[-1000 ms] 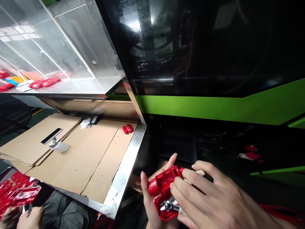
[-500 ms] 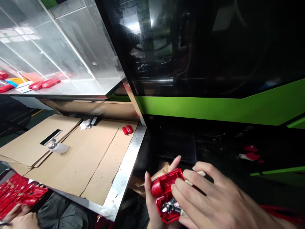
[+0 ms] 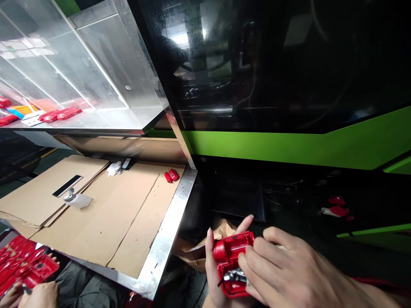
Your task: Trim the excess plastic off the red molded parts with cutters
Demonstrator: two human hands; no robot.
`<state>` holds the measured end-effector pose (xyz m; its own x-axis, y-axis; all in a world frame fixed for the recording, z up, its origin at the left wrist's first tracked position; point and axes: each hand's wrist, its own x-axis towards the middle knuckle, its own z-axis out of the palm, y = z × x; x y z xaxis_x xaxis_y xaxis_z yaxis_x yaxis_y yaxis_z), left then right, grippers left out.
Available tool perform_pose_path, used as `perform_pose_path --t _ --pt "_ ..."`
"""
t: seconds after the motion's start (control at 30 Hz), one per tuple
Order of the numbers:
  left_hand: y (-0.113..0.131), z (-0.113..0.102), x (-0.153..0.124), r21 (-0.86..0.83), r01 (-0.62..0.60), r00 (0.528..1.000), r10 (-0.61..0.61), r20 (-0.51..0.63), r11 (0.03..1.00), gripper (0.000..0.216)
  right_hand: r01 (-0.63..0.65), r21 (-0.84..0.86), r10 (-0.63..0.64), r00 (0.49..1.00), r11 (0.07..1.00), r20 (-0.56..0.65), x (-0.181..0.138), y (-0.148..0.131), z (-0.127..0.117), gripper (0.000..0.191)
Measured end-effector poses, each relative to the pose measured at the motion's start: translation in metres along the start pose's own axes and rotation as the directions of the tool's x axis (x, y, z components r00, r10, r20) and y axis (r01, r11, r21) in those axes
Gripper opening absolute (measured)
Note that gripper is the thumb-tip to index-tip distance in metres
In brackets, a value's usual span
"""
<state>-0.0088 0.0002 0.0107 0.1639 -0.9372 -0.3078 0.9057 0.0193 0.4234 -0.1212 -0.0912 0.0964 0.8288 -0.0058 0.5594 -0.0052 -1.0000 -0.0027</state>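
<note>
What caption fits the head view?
Left hand holds a red plastic part; right hand works on it.

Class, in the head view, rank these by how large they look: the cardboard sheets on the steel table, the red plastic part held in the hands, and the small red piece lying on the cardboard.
1. cardboard sheets, by far the largest.
2. red plastic part, though nearness to the camera enlarges it.
3. small red piece, smallest, but farther away.

Glossy red plastic housing; matt cardboard.
</note>
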Motion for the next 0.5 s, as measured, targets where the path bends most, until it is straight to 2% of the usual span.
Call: perform_pose_path --t 0.07,0.13,0.2,0.23,0.27,0.33,0.4,0.5 --pt "0.001 0.002 0.001 -0.024 0.005 1.0 -0.006 -0.009 1.0 0.073 -0.014 0.01 0.014 0.999 1.0 0.034 -0.005 0.003 -0.001 0.022" --pt "0.004 0.006 0.002 -0.044 -0.028 0.999 0.027 -0.021 0.999 0.082 -0.056 0.004 0.056 0.998 0.998 0.003 -0.013 0.006 -0.004 0.017" --pt "0.007 0.009 0.003 -0.058 -0.104 0.994 0.102 -0.039 0.993 0.087 -0.165 0.027 0.166 0.985 0.986 -0.05 -0.023 0.006 -0.005 0.013" --pt "0.008 0.011 0.004 -0.061 -0.15 0.988 0.147 -0.05 0.987 0.088 -0.251 0.083 0.256 0.964 0.964 -0.066 -0.029 0.005 -0.003 0.019" --pt "0.009 0.012 0.005 -0.062 -0.195 0.98 0.191 -0.061 0.979 0.087 -0.338 0.181 0.353 0.934 0.924 -0.06 -0.034 0.002 0.0 0.029" --pt "0.007 0.013 0.007 -0.057 -0.264 0.963 0.26 -0.076 0.963 0.081 -0.48 0.402 0.516 0.856 0.78 0.022 -0.041 -0.006 0.01 0.04" --pt "0.003 0.013 0.009 -0.034 -0.322 0.942 0.317 -0.105 0.946 0.075 -0.535 0.564 0.581 0.805 0.629 0.116 -0.043 -0.017 0.024 0.031" --pt "-0.005 0.013 0.011 0.023 -0.367 0.915 0.366 -0.168 0.93 0.076 -0.576 0.673 0.619 0.754 0.463 0.219 -0.04 -0.031 0.043 0.014"
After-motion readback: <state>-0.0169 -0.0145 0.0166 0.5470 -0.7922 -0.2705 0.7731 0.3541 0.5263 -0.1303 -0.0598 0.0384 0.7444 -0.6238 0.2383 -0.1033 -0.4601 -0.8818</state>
